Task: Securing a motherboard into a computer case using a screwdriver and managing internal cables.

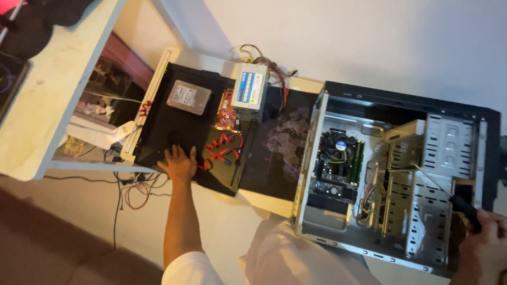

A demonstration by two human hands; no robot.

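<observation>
My left hand point(178, 163) rests flat, fingers spread, on a black side panel point(177, 119) lying on the table. Just right of it lies a coiled red cable point(223, 148). My right hand point(485, 245) at the lower right grips the black handle of a screwdriver point(440, 187), whose long metal shaft reaches into the drive cage point(422, 184) of an open computer case point(401, 174). Inside the case sits a motherboard with a round cooler fan point(337, 146).
A silver hard drive point(188, 97) and a red circuit card point(228, 112) lie on the panel. A grey power supply point(249, 91) with a wire bundle stands behind them. A dark patterned mat point(277, 142) covers the table middle. Loose cables point(134, 190) hang below the table edge.
</observation>
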